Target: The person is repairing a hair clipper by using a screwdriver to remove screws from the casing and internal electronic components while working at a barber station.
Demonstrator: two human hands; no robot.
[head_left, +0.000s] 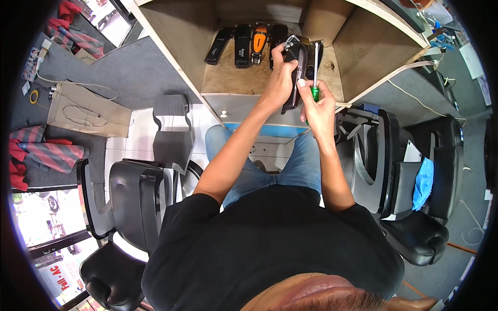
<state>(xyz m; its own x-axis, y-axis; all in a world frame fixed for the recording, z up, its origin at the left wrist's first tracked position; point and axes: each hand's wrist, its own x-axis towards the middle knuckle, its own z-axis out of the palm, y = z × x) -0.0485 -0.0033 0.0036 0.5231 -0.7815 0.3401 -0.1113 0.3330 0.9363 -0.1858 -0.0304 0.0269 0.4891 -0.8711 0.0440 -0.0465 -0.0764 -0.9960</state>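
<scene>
My left hand point(280, 84) is wrapped around a dark hair clipper point(294, 96), its metal head tipped up and away from me. In my right hand point(322, 111) is a screwdriver point(315, 93) with a green handle, its thin shaft pointing up beside the clipper. The right thumb lies against the clipper's side. Both hands are at the front of an open wooden cabinet point(218, 83). Inside it, to the left of my hands, lie a black clipper point(219, 46), a wider black clipper point(242, 49) and an orange-and-black clipper point(259, 41). More dark clippers are partly hidden behind my hands.
A drawer with a white knob point(224, 112) is below the cabinet. Black salon chairs stand at left point(129, 189) and right point(386, 160), a blue cloth point(423, 184) draped on the right side. Far left, a beige box point(85, 111) and cables rest near red-and-grey cloth point(46, 150).
</scene>
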